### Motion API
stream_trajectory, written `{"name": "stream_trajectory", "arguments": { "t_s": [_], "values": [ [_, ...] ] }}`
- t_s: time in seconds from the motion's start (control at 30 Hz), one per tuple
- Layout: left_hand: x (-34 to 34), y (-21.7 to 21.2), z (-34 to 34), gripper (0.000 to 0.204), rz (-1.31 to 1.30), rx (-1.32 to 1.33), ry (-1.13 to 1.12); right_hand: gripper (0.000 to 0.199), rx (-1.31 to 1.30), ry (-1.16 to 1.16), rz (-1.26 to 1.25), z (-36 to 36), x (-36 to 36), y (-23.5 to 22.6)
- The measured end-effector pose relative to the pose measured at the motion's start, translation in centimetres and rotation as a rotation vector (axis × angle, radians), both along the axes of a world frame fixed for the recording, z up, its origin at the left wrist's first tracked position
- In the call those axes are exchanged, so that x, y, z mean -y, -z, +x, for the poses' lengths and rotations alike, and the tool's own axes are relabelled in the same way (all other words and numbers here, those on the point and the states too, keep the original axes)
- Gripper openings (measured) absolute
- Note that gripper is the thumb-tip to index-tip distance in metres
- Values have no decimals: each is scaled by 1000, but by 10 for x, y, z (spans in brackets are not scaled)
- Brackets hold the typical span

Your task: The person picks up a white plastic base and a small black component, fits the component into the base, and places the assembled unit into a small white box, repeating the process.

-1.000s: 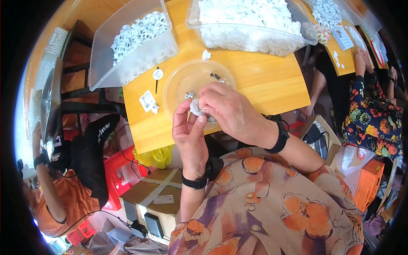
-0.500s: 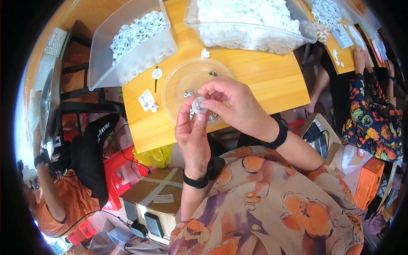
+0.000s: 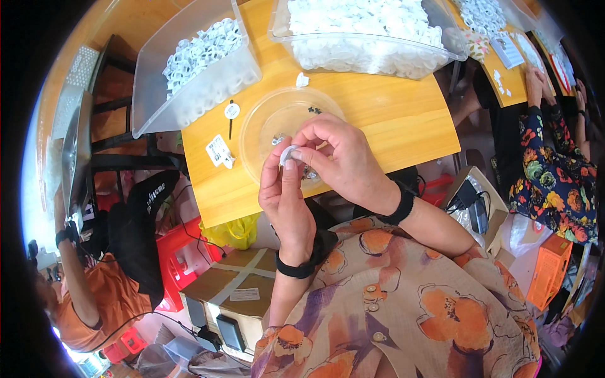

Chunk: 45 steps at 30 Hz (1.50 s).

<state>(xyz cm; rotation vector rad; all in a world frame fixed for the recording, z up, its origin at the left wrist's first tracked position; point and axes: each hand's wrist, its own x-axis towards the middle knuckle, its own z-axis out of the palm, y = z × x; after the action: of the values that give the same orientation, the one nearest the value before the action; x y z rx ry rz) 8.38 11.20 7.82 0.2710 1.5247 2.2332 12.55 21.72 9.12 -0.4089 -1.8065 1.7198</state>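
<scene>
Between the fingertips of both hands is a small round white plastic piece [image 3: 289, 154], tilted and partly covered by fingers. My left hand [image 3: 287, 198] pinches it from below and the left. From the right, my right hand [image 3: 340, 154] grips the same piece with thumb and forefinger. Below them lies a shallow clear round tray [image 3: 255, 116], holding small shiny metal parts [image 3: 309, 172] and a few tiny black parts [image 3: 314, 110]. My hands hide some of the tray's contents.
A clear bin of grey-white rings [image 3: 205, 53] stands far left; a larger bin of white pieces [image 3: 368, 47] is at the back. A labelled white tag [image 3: 218, 151], a black stick with a white disc [image 3: 232, 110] and one white piece [image 3: 302, 80] lie on the table. Co-workers sit at both sides.
The white piece has tilted from facing up to nearly edge-on between my fingers. Both hands have shifted only slightly.
</scene>
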Motion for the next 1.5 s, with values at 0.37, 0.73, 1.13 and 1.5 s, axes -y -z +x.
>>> {"name": "stream_trajectory", "arguments": {
  "t_s": [0.37,0.73,1.13,1.5],
  "values": [
    [4,6,-14,24,244,300,161,5,-4,-18,-61,0,2,7],
    [7,13,-20,25,300,347,217,3,19,-100,-277,-4,-3,12],
    [3,3,-16,26,162,292,97,4,20,-96,-236,0,1,10],
    [11,7,-23,28,192,445,151,3,-3,-69,-140,1,4,13]
  ]
}}
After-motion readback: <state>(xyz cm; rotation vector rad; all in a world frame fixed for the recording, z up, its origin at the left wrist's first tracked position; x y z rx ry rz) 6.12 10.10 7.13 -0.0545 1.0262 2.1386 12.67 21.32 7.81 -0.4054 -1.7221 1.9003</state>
